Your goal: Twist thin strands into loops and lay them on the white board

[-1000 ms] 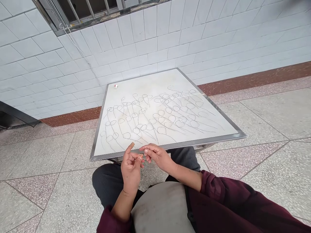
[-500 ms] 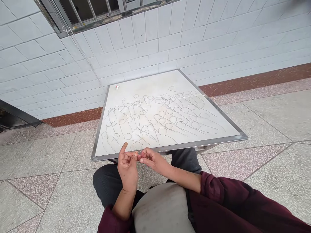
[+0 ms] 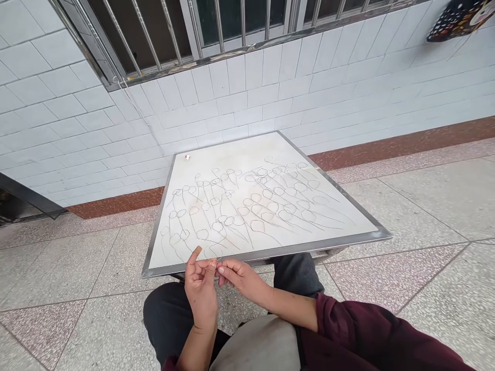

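Note:
At the front edge of the white table, both my hands meet fingertip to fingertip. My left hand pinches a thin dark wire between thumb and finger, its index finger pointing up. Closed at the same spot is my right hand, thumb and fingers pressed together on the wire's lower part. A faint loop of this wire shows just above the fingertips; the rest is hidden. Many similar looped wires with long tails lie spread in rows across the tabletop.
A small white and red object lies near the table's back left corner. A metal rim borders the tabletop. Behind stands a white tiled wall with a barred window. A patterned dark cloth item hangs at upper right.
The view has tilted up, so the table and hands appear lower. My right fingers have drawn in closer to the left fingertips, the thumb now pressed against the fingers.

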`<action>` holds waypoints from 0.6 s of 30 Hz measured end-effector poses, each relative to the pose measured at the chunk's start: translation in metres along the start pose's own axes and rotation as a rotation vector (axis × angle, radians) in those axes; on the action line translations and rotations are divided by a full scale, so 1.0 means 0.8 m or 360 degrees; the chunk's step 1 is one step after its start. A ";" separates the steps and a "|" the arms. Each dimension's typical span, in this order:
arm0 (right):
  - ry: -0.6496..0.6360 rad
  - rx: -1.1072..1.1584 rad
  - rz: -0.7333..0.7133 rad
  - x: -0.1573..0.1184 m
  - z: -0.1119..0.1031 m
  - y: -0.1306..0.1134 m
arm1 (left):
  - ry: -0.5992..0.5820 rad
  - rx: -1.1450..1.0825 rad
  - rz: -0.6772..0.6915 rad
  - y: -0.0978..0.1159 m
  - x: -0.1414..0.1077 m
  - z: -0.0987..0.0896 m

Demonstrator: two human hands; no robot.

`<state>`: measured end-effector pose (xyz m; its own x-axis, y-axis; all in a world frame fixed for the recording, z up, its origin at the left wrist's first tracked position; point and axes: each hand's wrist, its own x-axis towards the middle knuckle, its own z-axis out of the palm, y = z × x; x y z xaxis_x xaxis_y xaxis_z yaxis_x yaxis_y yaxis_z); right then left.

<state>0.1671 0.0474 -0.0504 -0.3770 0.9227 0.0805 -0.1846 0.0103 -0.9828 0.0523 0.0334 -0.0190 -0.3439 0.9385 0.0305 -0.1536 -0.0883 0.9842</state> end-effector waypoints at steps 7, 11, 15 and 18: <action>-0.0120 0.0408 0.0325 0.006 0.002 -0.003 | -0.0024 -0.0099 -0.0120 -0.005 -0.002 -0.002; -0.0104 0.0450 0.0301 0.005 0.003 0.008 | -0.0040 -0.0144 -0.0149 -0.008 -0.001 -0.005; -0.0205 0.0419 0.0260 0.003 0.005 0.017 | -0.0021 -0.0147 -0.0199 -0.008 0.003 -0.008; -0.0276 0.0377 0.0237 0.002 0.007 0.018 | 0.0027 -0.0199 -0.0212 -0.007 0.009 -0.009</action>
